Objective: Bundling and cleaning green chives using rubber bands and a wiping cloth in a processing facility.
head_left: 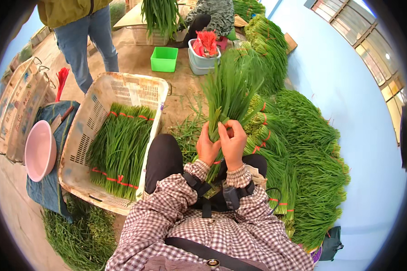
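Observation:
A leafy green bunch of garlic chives [233,92] rises in front of me, its lower end lying between my knees with a red tie partly hidden by my wrists. My left hand [207,147] is closed around the near left side of the bunch. Beside it, my right hand [233,143] has its thumb and fingers closed at the leaves, fingertips close to those of the left. To my left, a white plastic crate [81,135] holds tied bundles of chives [122,149] with red bands.
Large heaps of chives [312,171] line the blue wall on my right. A pink basin [40,151] rests on blue cloth at the far left. Ahead are a green bin [164,59], a grey bucket [203,63] holding red ties, and two other people. Loose leaves [79,235] lie near left.

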Action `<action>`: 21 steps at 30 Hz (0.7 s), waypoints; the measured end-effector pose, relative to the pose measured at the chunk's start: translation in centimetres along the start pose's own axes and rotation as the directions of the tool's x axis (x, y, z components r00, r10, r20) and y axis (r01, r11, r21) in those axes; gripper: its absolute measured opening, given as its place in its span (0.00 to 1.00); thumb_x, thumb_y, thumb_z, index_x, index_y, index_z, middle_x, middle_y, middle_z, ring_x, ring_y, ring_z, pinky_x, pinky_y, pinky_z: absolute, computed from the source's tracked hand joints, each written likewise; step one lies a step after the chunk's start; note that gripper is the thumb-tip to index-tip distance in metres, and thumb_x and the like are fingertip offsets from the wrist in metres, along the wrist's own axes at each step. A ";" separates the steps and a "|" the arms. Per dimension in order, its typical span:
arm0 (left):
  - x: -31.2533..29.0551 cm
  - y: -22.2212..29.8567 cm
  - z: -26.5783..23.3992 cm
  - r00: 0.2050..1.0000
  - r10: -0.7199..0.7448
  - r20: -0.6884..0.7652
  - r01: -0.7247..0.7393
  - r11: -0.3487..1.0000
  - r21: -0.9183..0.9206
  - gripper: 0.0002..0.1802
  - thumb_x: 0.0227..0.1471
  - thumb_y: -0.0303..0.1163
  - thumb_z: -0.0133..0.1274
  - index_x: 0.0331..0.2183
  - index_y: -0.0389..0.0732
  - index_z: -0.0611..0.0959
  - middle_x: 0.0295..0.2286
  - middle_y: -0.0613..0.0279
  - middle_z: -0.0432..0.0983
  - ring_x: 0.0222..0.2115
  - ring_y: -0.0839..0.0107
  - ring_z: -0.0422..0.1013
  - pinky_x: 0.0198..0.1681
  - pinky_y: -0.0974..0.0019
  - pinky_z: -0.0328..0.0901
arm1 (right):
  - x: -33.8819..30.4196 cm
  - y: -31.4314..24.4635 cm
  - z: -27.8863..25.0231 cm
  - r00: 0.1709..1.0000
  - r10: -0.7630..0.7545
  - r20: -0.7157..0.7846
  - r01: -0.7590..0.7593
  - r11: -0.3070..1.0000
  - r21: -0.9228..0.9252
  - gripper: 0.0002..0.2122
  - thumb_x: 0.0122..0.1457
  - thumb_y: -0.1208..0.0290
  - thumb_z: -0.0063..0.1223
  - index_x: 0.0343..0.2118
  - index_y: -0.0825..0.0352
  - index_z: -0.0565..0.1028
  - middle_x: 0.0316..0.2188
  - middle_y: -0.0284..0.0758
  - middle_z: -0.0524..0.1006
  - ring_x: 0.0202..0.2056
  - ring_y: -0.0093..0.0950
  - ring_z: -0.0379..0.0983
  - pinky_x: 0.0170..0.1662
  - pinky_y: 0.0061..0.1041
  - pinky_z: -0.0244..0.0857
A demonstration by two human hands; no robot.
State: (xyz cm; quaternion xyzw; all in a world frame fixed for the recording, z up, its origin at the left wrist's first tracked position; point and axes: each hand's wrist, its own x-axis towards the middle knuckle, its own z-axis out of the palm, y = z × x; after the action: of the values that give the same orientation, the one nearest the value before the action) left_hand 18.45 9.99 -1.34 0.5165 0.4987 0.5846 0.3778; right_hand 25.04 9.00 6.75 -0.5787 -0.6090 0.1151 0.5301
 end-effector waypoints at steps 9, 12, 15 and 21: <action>-0.1 -3.8 0.4 0.999 0.040 0.024 -0.042 0.997 0.072 0.37 0.48 0.36 0.61 0.56 0.34 0.65 0.37 0.49 0.78 0.34 0.56 0.76 0.34 0.58 0.68 | -1.1 -0.4 0.9 0.970 0.146 0.193 -0.228 0.819 0.527 0.03 0.60 0.77 0.53 0.32 0.70 0.74 0.19 0.27 0.71 0.21 0.14 0.66 0.24 0.16 0.59; -0.1 -5.3 0.5 0.998 0.017 0.052 -0.001 0.954 -0.299 0.38 0.45 0.34 0.61 0.56 0.38 0.65 0.32 0.52 0.79 0.30 0.58 0.75 0.32 0.59 0.67 | -0.7 -0.4 -2.9 0.577 -0.280 0.767 -0.252 0.832 0.494 0.08 0.59 0.74 0.55 0.24 0.71 0.79 0.26 0.29 0.78 0.24 0.17 0.71 0.27 0.18 0.64; 0.4 -3.3 0.7 0.999 -0.021 0.034 0.031 0.948 -0.315 0.36 0.45 0.32 0.61 0.56 0.42 0.66 0.33 0.54 0.79 0.31 0.60 0.75 0.35 0.60 0.68 | -0.8 -2.0 -4.8 0.341 -0.127 0.931 -0.452 0.847 0.281 0.08 0.56 0.76 0.58 0.37 0.72 0.80 0.31 0.32 0.80 0.27 0.19 0.74 0.31 0.20 0.69; 0.2 -0.6 0.5 1.000 -0.008 0.004 0.007 0.992 0.126 0.38 0.45 0.38 0.63 0.56 0.40 0.67 0.46 0.48 0.74 0.45 0.52 0.73 0.43 0.55 0.68 | 1.2 -1.4 -0.5 0.992 -0.108 0.060 0.113 0.988 -0.104 0.08 0.54 0.69 0.59 0.31 0.70 0.78 0.26 0.38 0.77 0.25 0.35 0.74 0.29 0.29 0.67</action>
State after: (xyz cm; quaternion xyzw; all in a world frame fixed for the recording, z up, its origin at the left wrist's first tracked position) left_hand 18.82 10.42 -1.91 0.5387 0.5356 0.5494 0.3479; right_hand 24.88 9.28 8.62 -0.5683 -0.6594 0.0683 0.4874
